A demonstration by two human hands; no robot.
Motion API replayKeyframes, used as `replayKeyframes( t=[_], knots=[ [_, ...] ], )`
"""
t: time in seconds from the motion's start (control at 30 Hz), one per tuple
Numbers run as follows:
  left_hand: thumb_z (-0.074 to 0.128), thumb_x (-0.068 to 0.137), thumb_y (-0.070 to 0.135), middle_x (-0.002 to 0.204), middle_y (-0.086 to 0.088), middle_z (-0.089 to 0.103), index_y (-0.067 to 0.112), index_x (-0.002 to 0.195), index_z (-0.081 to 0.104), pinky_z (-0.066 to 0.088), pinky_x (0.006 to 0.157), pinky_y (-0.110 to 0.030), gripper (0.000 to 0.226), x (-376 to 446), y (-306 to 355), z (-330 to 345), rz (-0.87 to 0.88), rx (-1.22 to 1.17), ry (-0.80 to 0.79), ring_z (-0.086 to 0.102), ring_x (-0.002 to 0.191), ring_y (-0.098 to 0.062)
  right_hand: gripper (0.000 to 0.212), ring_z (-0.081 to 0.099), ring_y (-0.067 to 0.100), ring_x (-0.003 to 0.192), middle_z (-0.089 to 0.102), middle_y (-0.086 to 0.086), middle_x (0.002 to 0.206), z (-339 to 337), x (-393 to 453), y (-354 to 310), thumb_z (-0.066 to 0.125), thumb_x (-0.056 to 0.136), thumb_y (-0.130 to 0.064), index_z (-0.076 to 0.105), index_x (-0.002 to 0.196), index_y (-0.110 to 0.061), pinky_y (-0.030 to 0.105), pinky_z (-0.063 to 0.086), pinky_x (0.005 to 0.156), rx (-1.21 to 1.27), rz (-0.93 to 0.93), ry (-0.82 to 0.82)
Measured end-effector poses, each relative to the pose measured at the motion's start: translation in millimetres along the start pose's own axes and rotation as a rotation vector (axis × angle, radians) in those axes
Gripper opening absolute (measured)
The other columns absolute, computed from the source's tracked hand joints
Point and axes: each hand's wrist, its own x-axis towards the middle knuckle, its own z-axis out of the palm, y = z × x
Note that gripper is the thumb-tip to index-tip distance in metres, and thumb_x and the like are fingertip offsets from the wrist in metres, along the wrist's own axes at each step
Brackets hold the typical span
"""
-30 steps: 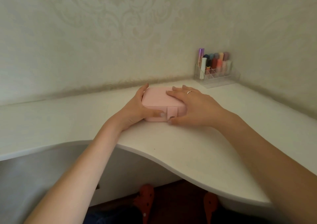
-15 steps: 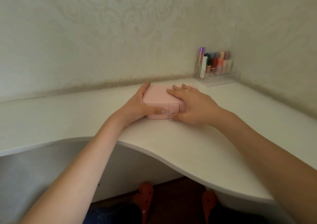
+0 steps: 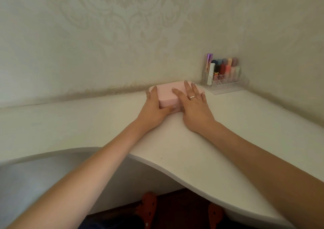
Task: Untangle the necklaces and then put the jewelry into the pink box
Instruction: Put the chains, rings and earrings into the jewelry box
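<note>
The pink box [image 3: 167, 93] lies closed on the white desk [image 3: 184, 146], far back near the wall. My left hand [image 3: 154, 113] grips its left end, with the thumb along the front face and the fingers up the left side. My right hand [image 3: 194, 111], which wears a ring, lies flat on the lid with straight fingers and covers the box's right half. No necklaces or other jewelry show outside the box.
A clear organizer [image 3: 226, 84] with several coloured tubes stands in the back right corner, just right of the box. Patterned walls close off the desk behind and to the right. The desk's curved front edge [image 3: 157, 163] runs below my forearms, with orange slippers [image 3: 148, 206] underneath.
Both hands have slid the closed box away from me, toward the wall and the organizer. The right hand now covers the front clasp.
</note>
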Motion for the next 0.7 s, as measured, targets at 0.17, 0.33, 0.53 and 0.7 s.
replayKeyframes(
  t=[0.17,0.33,0.53,0.7],
  knots=[
    [0.062,0.088,0.040,0.156,-0.020,0.012,0.001,0.149,-0.007,0.027,0.113,-0.039,0.100,29,3,17,-0.005,0.090,-0.004,0.026,0.141,-0.031,0.076,-0.011,0.024,0.146,-0.005,0.008,0.160,7,24,20,0.038,0.085,0.006,0.021,0.149,-0.030,0.043,0.001,0.119,0.077,0.047,0.031],
    [0.050,0.095,0.040,0.158,-0.020,0.006,-0.003,0.144,-0.019,0.029,0.110,-0.034,0.095,55,14,36,0.034,0.188,-0.060,0.026,0.141,-0.033,0.080,-0.010,0.025,0.146,-0.002,0.008,0.160,7,42,53,0.036,0.081,0.012,0.022,0.149,-0.029,0.042,0.003,0.119,0.069,0.080,0.068],
    [0.049,0.095,0.040,0.157,-0.020,0.010,-0.003,0.144,-0.020,0.032,0.106,-0.031,0.095,78,9,47,0.017,0.182,-0.084,0.031,0.138,-0.033,0.072,-0.009,0.024,0.146,0.001,0.008,0.160,15,55,70,0.040,0.087,0.009,0.027,0.147,-0.027,0.044,0.005,0.119,0.118,0.049,0.091],
    [0.051,0.094,0.039,0.159,-0.015,0.009,0.001,0.145,-0.020,0.028,0.110,-0.030,0.096,79,5,43,0.025,0.133,-0.097,0.028,0.141,-0.028,0.070,-0.010,0.022,0.146,0.001,0.006,0.160,13,54,71,0.043,0.088,0.004,0.026,0.148,-0.027,0.041,0.002,0.120,0.180,0.033,0.074]
  ],
)
